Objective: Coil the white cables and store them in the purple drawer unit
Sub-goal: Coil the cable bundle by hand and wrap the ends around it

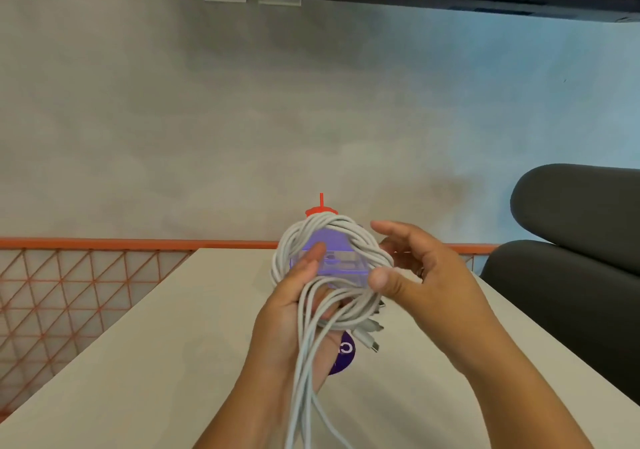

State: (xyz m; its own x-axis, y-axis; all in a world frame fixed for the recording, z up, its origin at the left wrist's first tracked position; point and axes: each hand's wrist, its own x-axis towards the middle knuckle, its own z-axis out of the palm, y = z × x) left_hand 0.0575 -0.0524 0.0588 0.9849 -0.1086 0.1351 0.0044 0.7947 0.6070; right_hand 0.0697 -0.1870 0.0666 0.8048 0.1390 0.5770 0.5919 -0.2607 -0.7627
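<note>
While my left hand (pixel 294 296) grips the coiled white cables (pixel 362 242) above the tabletop (pixel 156 362), my right hand (pixel 426 275) has its fingers spread, thumb resting on the loops. The purple drawer unit (pixel 332 265) sits near the tabletop's far edge.

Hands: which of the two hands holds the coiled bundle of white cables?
The left hand: its thumb lies inside the loop of coiled white cables. The right hand is beside them, fingers spread.
</note>
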